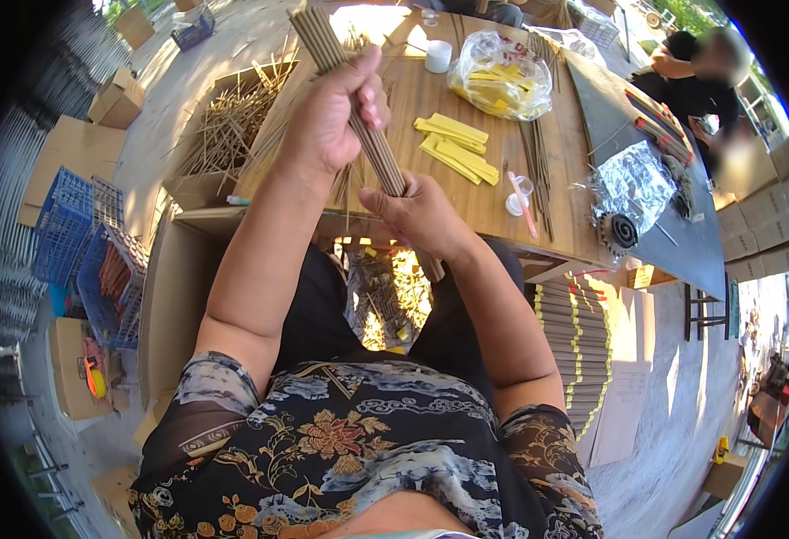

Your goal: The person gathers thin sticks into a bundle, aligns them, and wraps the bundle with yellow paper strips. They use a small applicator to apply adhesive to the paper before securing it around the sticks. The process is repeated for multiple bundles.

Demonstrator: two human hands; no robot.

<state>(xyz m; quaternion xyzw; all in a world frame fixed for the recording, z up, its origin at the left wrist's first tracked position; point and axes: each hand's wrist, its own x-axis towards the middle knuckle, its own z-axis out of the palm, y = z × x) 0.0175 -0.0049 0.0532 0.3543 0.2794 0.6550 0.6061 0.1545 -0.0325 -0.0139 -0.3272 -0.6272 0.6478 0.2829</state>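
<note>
One bundle of thin brown sticks (379,154) slants in the air above the near edge of the wooden desk (403,85), its top leaning to the left. The left hand (336,112) has its grip wrapped around the upper part; the right hand (421,211) has its grip closed around the lower part, and the bottom end shows beneath it.

On the desk, just beyond the right hand, lie flat yellow strips (457,148). Farther back, a clear plastic bag (500,90) holds more of them, near a white tub (438,57). Loose sticks (538,166) lie to the right of the strips. To the left of the left hand, a cardboard box (204,196) holds a jumble of sticks. Banded bundles (574,350) lie below the desk's right side, and crumpled silvery wrap (632,184) rests on a grey board (695,242).
</note>
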